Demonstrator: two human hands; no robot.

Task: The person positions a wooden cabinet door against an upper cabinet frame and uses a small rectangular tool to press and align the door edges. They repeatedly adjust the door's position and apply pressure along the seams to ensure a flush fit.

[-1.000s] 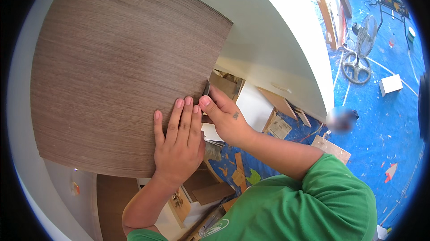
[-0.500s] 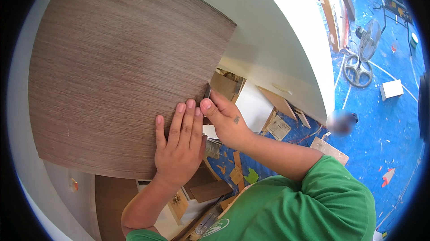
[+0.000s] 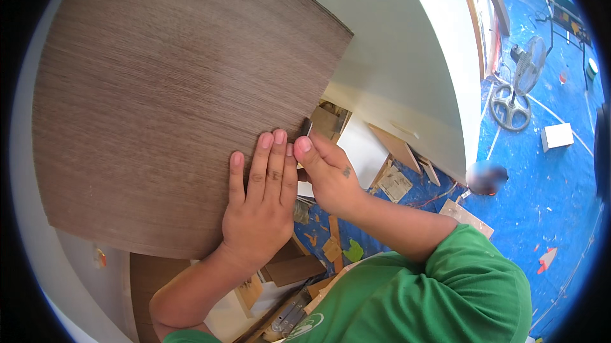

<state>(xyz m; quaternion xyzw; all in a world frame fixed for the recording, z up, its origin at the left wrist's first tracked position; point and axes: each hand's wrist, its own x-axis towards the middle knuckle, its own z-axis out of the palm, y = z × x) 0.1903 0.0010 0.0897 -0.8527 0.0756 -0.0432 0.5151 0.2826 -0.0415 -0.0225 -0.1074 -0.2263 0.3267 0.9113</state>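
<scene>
A large brown wood-grain panel (image 3: 172, 94) fills the upper left of the view. My left hand (image 3: 259, 196) lies on it near its right edge, fingers stretched and mostly together, pointing away from me. Beside those fingertips, my right hand (image 3: 331, 171) is closed round a small dark flat tool (image 3: 307, 127), thumb on top, right at the panel's edge. Only the tool's tip shows above my thumb and a dark bit below the hand; its exact kind cannot be made out.
Pale wall (image 3: 407, 56) curves beyond the panel. Blue sheeting (image 3: 528, 215) covers the floor, with a standing fan (image 3: 525, 75), a white box (image 3: 557, 136) and wood offcuts (image 3: 394, 184). Below the panel lie boards (image 3: 296, 268) and metal hardware (image 3: 289, 317).
The view has shifted a little. Both hands sit slightly farther up and right in the picture; the dark tool is still held at the panel's edge.
</scene>
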